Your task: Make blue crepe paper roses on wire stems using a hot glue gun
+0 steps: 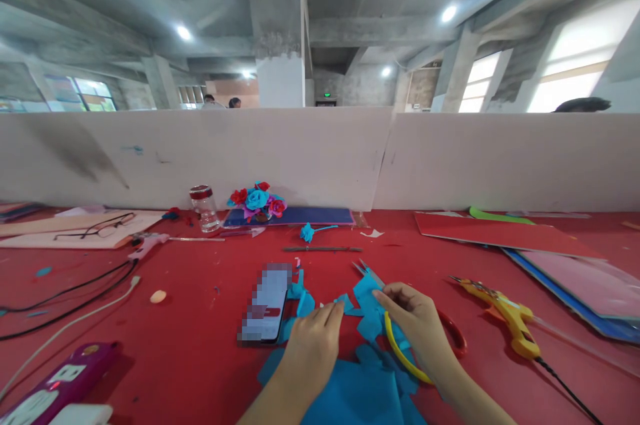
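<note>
My left hand (pixel 316 333) is closed, its fingertips pressed together at a small piece of blue paper (pixel 346 304). Thumb and fingers of my right hand (pixel 414 310) pinch the edge of a larger blue paper piece (pixel 367 290). Scissors with yellow and red handles (pixel 397 348) lie partly beneath the right hand and the paper, their blade tips pointing away from me. Below and between my wrists spreads a blue paper sheet (pixel 355 392) with cut pieces around it. A phone (pixel 265 305) lies left of my left hand, with blue scraps (pixel 303 302) beside it.
To the right lies a yellow glue gun (pixel 515 318) with its cord. Colored sheets (pixel 510 235) are stacked behind it. A paper-flower bunch (pixel 257 198), a glass jar (pixel 205 208) and a blue flower on a stem (pixel 307 232) are at the back. A purple power strip (pixel 83 372) sits front left.
</note>
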The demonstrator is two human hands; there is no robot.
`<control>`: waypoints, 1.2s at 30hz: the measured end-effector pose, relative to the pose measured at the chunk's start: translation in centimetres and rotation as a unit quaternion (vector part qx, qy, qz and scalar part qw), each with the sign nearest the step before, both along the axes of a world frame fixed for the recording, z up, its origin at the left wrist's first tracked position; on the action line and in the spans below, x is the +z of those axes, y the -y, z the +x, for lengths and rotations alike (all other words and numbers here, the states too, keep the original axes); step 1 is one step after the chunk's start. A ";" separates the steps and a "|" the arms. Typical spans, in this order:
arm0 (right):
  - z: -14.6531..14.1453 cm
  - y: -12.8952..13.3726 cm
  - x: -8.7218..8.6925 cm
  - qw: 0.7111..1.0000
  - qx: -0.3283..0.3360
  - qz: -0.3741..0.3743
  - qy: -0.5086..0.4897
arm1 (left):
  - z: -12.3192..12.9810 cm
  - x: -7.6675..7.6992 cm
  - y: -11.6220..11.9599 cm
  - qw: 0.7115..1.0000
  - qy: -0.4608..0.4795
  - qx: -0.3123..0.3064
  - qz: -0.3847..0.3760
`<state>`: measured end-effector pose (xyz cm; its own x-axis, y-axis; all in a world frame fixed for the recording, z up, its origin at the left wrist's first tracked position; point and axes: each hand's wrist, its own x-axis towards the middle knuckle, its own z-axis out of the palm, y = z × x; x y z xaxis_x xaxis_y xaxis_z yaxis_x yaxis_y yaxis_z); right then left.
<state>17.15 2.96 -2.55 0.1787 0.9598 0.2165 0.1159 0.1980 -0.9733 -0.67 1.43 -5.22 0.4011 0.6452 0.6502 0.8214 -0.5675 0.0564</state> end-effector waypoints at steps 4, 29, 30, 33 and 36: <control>-0.2 0.2 0.2 1.000 -0.003 0.000 0.008 | 0.0 0.1 0.1 1.000 -0.007 0.001 -0.007; 0.8 1.2 1.1 0.990 -0.025 0.107 0.090 | 1.1 2.7 0.6 0.873 0.344 -0.082 -0.335; 0.8 1.2 1.1 0.990 -0.026 0.107 0.090 | 1.2 2.7 0.6 0.874 0.343 -0.083 -0.335; 0.9 1.1 1.0 0.990 -0.015 0.112 0.088 | 1.3 2.7 0.7 0.876 0.338 -0.087 -0.334; 1.0 1.1 0.6 0.987 -0.012 0.121 0.103 | 1.3 2.5 0.6 0.877 0.336 -0.086 -0.332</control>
